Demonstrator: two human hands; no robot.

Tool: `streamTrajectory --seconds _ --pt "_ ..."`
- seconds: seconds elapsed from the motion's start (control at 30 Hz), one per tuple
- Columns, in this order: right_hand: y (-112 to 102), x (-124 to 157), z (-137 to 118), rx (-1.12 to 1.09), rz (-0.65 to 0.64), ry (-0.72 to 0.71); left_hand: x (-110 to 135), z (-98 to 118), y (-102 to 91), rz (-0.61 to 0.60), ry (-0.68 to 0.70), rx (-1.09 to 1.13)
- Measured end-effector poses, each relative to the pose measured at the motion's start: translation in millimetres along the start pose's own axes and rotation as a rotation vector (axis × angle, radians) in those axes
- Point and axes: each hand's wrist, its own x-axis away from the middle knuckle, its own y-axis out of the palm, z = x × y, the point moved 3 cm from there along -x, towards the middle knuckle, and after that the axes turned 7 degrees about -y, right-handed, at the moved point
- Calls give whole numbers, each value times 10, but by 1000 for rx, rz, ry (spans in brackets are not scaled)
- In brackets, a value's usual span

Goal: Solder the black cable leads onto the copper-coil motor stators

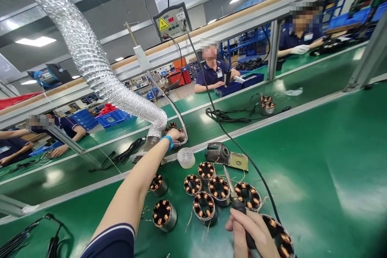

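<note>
My right hand [252,231] is closed around the dark handle of a soldering iron [231,185], its metal tip pointing up and away. Under and beside the iron, several motor stators with copper windings stand on the green bench, among them one stator [219,188] next to the tip and another [204,206] nearer me. My left arm stretches forward, and my left hand [174,134] is among the stators [171,127] on the strip beyond the bench rail. Its fingers are mostly hidden, so whether they grip one is unclear. Two stators [163,214] stand by my left forearm.
A soldering iron stand [217,152] and a clear round tub [186,157] sit by the rail. A silver fume hose [90,56] hangs at left. The iron's cable [217,117] runs up to a control box [172,20]. Black cables [53,229] lie lower left. Co-workers sit opposite.
</note>
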Motion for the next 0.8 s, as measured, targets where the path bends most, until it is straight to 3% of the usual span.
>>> streamTrajectory --seconds 0.23,0.4,0.57,0.67,0.8 --pt "62 33 46 3 -25 -41 367 126 -376 -79 42 396" --pt "117 -22 51 -28 -63 -72 757 133 -333 -118 159 555" --pt "164 -72 40 -25 -80 -72 1036 34 -195 -56 247 632" --pt "183 -84 37 -45 -96 -65 1136 -36 -262 -4 259 682" --pt "196 -62 40 -38 -110 -91 1311 -140 -496 -9 262 707"
